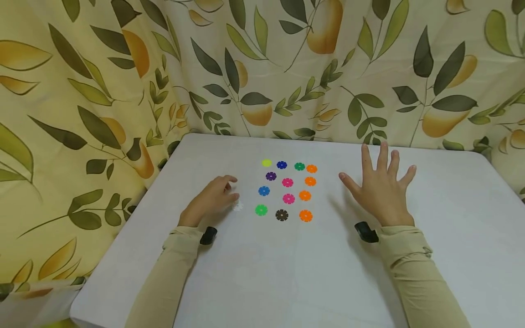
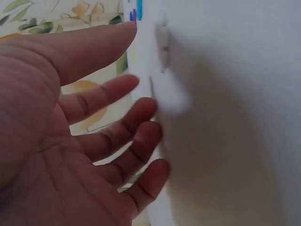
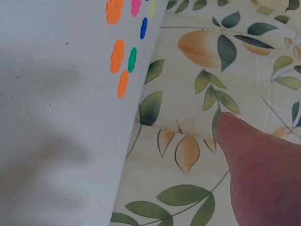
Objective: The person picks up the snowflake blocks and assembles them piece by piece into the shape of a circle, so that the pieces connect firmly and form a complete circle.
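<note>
My left hand hovers at the left of the discs, fingers loosely bent and thumb apart from them, with nothing in its grasp. Just below its fingertips lies a white notched disc, partly hidden in the head view; the left wrist view shows the white disc beyond the thumb tip. On the right, my right hand is held above the table, palm down with fingers spread wide. Nearest to it is a column of orange discs, among them an orange disc. Only the thumb shows in the right wrist view.
Several notched discs lie flat in loose rows: yellow, purple, pink, blue, green and brown. They rest on a white-covered table. A leaf-patterned curtain hangs behind and to the left.
</note>
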A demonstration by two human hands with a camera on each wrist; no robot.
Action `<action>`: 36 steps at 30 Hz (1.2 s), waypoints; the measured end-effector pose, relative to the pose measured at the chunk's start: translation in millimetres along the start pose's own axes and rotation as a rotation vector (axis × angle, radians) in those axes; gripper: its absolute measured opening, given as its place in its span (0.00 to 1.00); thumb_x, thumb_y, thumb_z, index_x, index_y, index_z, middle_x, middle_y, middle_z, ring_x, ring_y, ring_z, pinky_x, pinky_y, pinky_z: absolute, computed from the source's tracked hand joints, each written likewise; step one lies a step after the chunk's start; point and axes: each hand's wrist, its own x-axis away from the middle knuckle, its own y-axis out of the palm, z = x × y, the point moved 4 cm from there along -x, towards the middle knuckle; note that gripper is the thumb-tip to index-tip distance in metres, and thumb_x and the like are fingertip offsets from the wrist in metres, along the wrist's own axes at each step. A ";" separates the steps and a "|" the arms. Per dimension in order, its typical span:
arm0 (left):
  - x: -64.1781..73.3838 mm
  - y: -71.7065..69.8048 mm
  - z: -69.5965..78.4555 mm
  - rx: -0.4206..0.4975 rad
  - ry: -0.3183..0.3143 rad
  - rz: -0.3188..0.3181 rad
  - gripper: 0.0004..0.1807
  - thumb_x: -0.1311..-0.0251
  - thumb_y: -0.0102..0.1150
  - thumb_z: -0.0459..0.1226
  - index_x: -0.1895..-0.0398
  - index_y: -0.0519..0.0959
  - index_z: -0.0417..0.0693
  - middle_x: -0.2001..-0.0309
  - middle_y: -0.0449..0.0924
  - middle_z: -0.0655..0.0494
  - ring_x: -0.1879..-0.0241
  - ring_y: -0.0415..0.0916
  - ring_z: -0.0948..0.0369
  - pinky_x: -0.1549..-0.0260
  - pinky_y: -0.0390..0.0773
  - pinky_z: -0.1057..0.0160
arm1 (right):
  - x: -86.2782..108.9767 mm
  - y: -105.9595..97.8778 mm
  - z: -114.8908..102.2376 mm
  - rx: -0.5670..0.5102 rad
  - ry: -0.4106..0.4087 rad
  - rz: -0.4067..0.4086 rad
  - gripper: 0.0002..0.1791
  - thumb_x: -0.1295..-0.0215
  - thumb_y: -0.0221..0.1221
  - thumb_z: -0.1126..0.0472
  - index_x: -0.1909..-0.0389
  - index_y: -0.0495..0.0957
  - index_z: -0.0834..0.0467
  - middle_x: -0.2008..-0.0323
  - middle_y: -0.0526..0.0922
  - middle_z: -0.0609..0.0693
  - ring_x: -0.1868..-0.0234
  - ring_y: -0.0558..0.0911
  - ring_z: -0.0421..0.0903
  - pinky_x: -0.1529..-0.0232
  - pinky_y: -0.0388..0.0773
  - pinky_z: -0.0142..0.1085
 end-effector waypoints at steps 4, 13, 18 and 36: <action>1.8 11.1 -5.5 -0.052 0.002 -0.073 0.18 0.28 0.69 0.39 0.40 0.79 0.41 0.48 0.76 0.46 0.44 0.69 0.48 0.41 0.71 0.47 | -1.6 2.6 -0.7 -0.008 -0.001 -0.026 0.53 0.22 0.53 0.32 0.13 0.44 0.60 0.17 0.30 0.73 0.20 0.37 0.79 0.35 0.23 0.83; -10.1 11.0 -7.3 -0.101 0.013 -0.153 0.11 0.28 0.69 0.39 0.55 0.79 0.42 0.58 0.74 0.51 0.53 0.68 0.52 0.52 0.71 0.54 | -2.2 5.2 -3.2 -0.015 -0.010 -0.070 0.52 0.21 0.54 0.35 0.14 0.44 0.62 0.18 0.31 0.75 0.21 0.38 0.81 0.35 0.24 0.83; -18.9 5.6 -11.3 0.026 -0.028 -0.170 0.10 0.25 0.66 0.40 0.57 0.79 0.42 0.62 0.75 0.52 0.58 0.71 0.55 0.57 0.72 0.58 | -0.7 8.0 -7.3 -0.056 -0.013 -0.079 0.49 0.20 0.56 0.38 0.15 0.48 0.64 0.19 0.37 0.77 0.21 0.44 0.80 0.33 0.32 0.82; -23.2 -32.2 0.2 0.665 0.101 0.091 0.12 0.18 0.52 0.31 0.39 0.75 0.34 0.53 0.90 0.40 0.61 0.85 0.55 0.56 0.79 0.59 | -0.7 33.7 -96.4 -0.415 -0.206 -0.152 0.23 0.22 0.62 0.61 0.33 0.78 0.69 0.47 0.85 0.65 0.45 0.82 0.63 0.44 0.81 0.58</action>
